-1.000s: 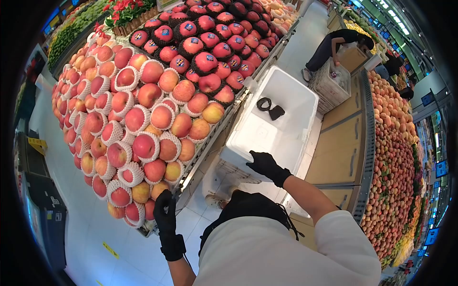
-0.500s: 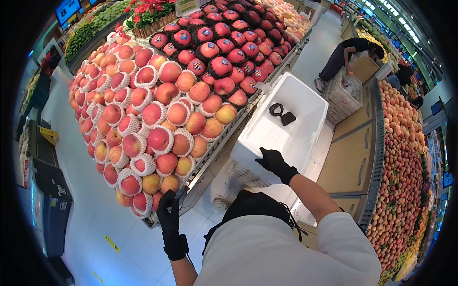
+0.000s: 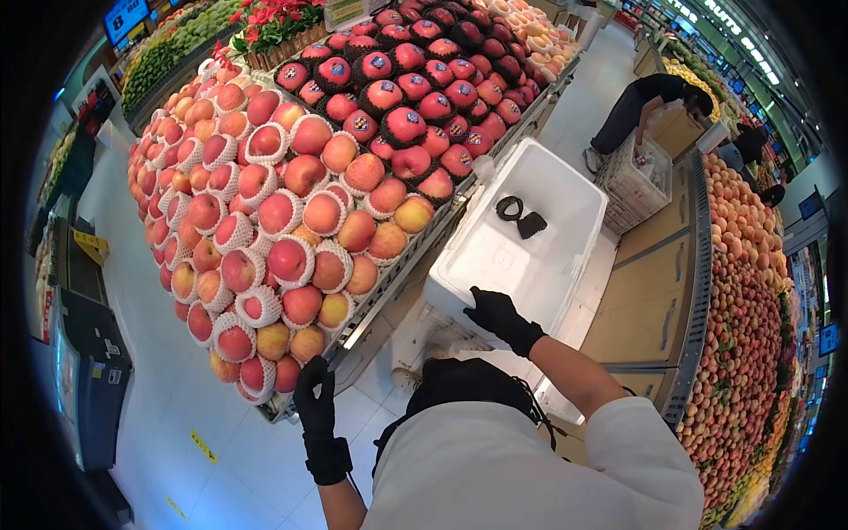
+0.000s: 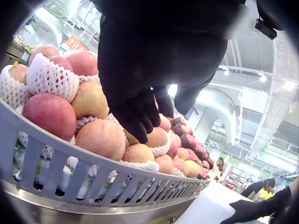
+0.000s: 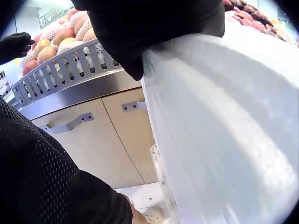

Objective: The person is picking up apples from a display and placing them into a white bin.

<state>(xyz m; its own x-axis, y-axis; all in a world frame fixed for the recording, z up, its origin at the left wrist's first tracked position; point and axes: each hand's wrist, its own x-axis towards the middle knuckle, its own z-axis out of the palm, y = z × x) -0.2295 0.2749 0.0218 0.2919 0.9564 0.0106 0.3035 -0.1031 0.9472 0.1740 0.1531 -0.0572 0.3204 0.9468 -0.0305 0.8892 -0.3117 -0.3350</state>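
Note:
My right hand (image 3: 503,320), in a black glove, grips the near rim of a white foam box (image 3: 468,296). The right wrist view shows the gloved right hand (image 5: 159,23) bent over the box edge, a fingertip against the outer wall (image 5: 196,140). Two black net sleeves (image 3: 532,222) lie inside the box. My left hand (image 3: 315,397), also gloved in black, hovers by the near corner of the apple display (image 3: 353,340). Its fingers (image 4: 135,126) hang loosely curled with nothing in them, in front of apples (image 4: 100,139) behind the slatted grey rail (image 4: 84,182).
Apples in white net sleeves (image 3: 287,258) heap up at left, with darker stickered apples in black sleeves (image 3: 405,124) behind. Peach-like fruit (image 3: 742,300) fills the right-hand stand above wooden cupboards (image 3: 649,296). A person (image 3: 649,106) bends over a white crate (image 3: 638,181) farther back.
The head view has swung slightly, shifting the scene to the right. My right hand stays on the box rim and my left hand by the display corner.

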